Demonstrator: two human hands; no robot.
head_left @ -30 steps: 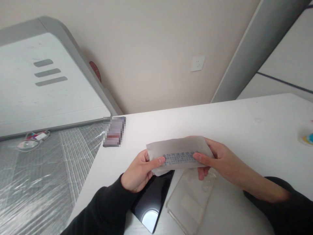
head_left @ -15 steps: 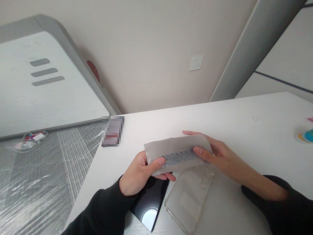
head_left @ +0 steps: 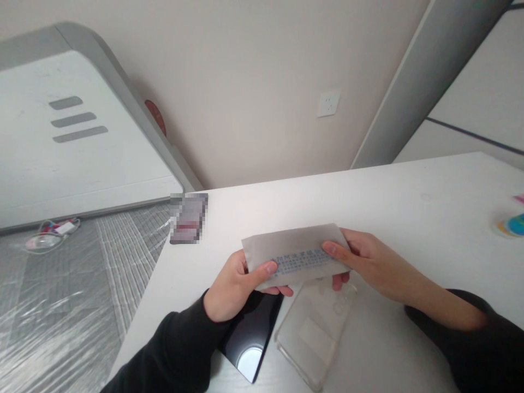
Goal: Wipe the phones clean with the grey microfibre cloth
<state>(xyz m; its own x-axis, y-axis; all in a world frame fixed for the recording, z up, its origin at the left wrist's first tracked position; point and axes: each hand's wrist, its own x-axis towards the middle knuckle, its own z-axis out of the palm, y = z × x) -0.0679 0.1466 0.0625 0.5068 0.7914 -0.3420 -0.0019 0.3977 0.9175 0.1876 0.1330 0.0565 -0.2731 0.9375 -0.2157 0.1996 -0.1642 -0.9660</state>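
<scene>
A flat, pale grey packet (head_left: 297,244) with several lines of blue printing is stretched between my two hands above the white table. My left hand (head_left: 234,286) pinches its left end, thumb on the printed face and fingers underneath. At the opposite end my right hand (head_left: 370,261) grips it the same way, with its fingers mostly hidden behind. Below the left hand lies a glossy black phone (head_left: 250,333), partly covered by the hand and sleeve. A clear phone case (head_left: 313,335) rests on the table beside it, under the packet's right half.
At the far left corner of the white table (head_left: 388,202) lies a blurred-out flat object (head_left: 188,221). A blue and yellow item (head_left: 513,225) is at the right edge. Left of the table are a plastic-covered striped surface (head_left: 90,295) and a white-grey headboard-like panel (head_left: 90,169).
My right hand's fingers have moved from above the packet's top edge to behind and below it, closing on the right end. The left hand's grip looks the same.
</scene>
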